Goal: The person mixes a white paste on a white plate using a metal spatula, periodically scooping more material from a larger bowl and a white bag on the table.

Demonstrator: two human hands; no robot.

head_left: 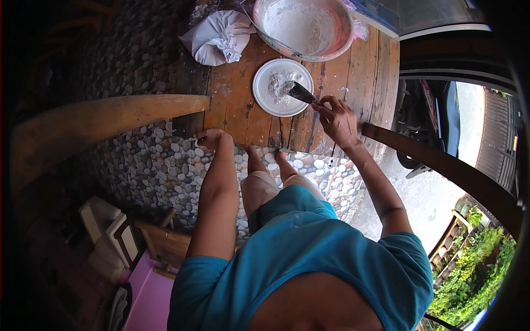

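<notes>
Right hand (pixel 338 122) is pinching scraper (pixel 301 92) | its tip is touching powder (pixel 279 87) on plate (pixel 265 103), leftward | basin (pixel 333 51) is standing beyond | left hand (pixel 216 139) is curling near table (pixel 232 107), grip indiscernible

The handle of the black scraper (pixel 301 92) is mostly hidden in the right hand (pixel 338 118), and its front edge is lost in the white powder (pixel 277 84). The left hand (pixel 214 138) is too dim at the fingertips to tell whether they touch the table (pixel 232 118). The upper picture edge cuts off the basin (pixel 326 55); the bag (pixel 218 36) (all folds) conceals whatever it holds. A wooden rail (pixel 452 161) covers part of a motorbike (pixel 422 110). The blue shirt (pixel 309 243) runs out of the lower edge.
</notes>
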